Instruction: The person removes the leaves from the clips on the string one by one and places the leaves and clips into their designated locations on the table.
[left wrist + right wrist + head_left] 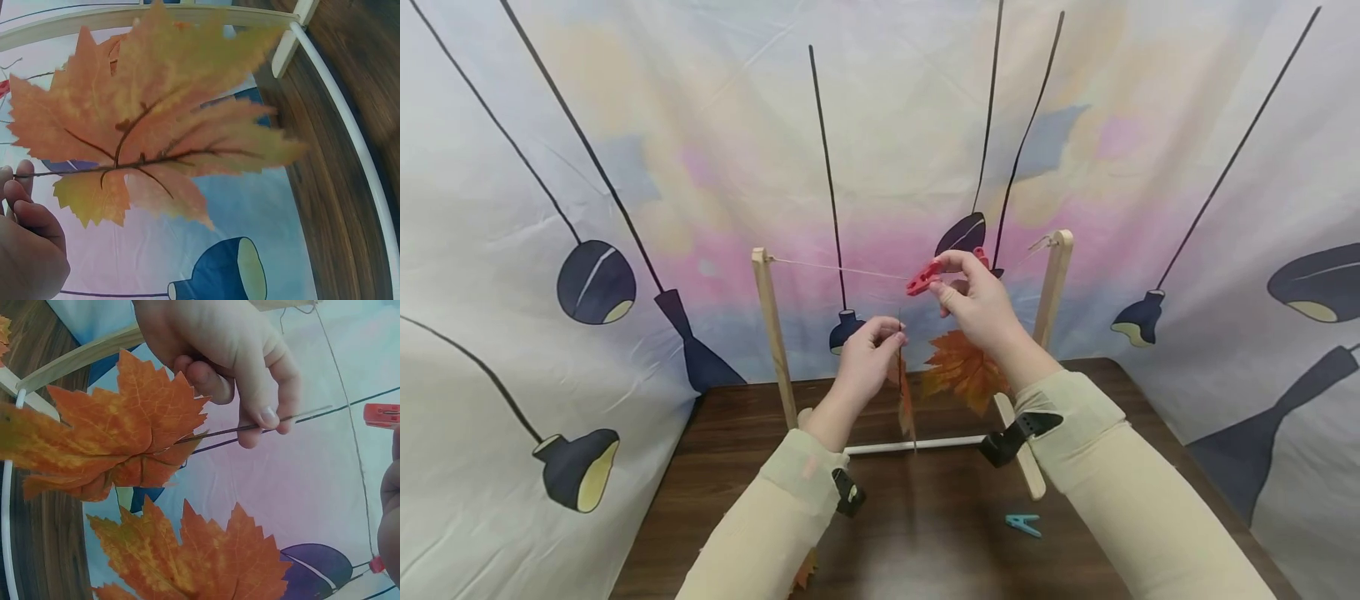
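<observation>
My left hand (867, 358) pinches the thin dark stem of an orange maple leaf (150, 137) between thumb and fingers. Seen edge-on in the head view, this leaf hangs below the fingers, its stem tip rising toward the string (835, 267). Higher and to the right, my right hand (977, 304) pinches a red clothespin (923, 278) right by the string. A second maple leaf (966, 367) hangs below and behind my right hand. Another red clothespin (376, 565) sits on the string above that leaf, mostly hidden by the right hand in the head view.
The string runs between two wooden posts (772, 333), joined low down by a white rod (880, 447). On the dark wooden table (940, 542) lies a blue clothespin (1022, 524). Part of another leaf (807, 568) shows beside the left sleeve. Cloth with printed lamps surrounds the table.
</observation>
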Demonstrator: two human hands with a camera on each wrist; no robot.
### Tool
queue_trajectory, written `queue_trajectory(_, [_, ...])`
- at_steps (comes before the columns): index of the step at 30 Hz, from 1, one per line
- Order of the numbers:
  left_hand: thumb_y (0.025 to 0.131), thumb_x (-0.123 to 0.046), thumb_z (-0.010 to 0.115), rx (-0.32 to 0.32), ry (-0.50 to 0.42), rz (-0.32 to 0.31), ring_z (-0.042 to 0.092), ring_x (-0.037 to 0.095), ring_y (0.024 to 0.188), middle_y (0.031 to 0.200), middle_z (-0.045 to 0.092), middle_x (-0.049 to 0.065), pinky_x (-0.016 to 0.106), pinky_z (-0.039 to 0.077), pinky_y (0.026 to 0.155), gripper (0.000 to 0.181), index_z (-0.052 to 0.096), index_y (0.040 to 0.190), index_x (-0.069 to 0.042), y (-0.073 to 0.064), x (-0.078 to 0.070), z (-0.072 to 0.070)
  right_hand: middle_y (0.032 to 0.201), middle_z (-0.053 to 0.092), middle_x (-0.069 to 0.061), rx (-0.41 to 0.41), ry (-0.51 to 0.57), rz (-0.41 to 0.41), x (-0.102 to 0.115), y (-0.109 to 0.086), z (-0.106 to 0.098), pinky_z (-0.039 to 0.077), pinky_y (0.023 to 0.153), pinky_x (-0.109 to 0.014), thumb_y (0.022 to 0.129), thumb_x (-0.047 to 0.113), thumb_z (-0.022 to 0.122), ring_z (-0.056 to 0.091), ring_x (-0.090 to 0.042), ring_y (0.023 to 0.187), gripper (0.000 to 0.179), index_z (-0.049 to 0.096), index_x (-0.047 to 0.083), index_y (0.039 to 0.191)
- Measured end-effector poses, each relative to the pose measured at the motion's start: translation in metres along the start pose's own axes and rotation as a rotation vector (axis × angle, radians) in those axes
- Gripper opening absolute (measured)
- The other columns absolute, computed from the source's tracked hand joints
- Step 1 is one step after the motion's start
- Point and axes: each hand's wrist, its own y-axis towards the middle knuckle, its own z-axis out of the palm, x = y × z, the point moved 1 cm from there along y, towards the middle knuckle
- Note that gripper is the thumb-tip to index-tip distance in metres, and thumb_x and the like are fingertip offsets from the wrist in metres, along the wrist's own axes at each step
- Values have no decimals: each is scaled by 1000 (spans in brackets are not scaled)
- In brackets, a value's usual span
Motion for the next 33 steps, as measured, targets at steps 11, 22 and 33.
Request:
queue_trajectory(11, [97, -19, 52, 97, 108, -14, 59, 16, 87, 95, 68, -2, 34, 45, 67, 10, 59, 103, -15, -35, 23, -19, 102, 56, -11, 72, 23, 72, -21, -48, -17, 50, 61, -38, 94, 18, 58, 56, -32, 73, 31, 50, 12, 123])
queue_trajectory(22, [94, -9, 55, 76, -43, -46, 47, 9, 53, 94, 68, 9, 24, 37, 47, 5, 58, 97, -5, -75, 58, -35, 98, 58, -18, 114, 67, 154, -55, -97, -18, 51, 64, -31, 92, 15, 60, 57, -25, 70, 31, 50, 6, 121])
queue_trajectory(33, [94, -3, 53, 6, -259, -189, 34, 9, 39, 93, 67, 13, 24, 33, 38, 8, 54, 101, 0, -96, 95, -52, 103, 57, -14, 43, 98, 208, -89, -119, -21, 48, 59, -27, 93, 14, 58, 55, -15, 68, 31, 49, 3, 122])
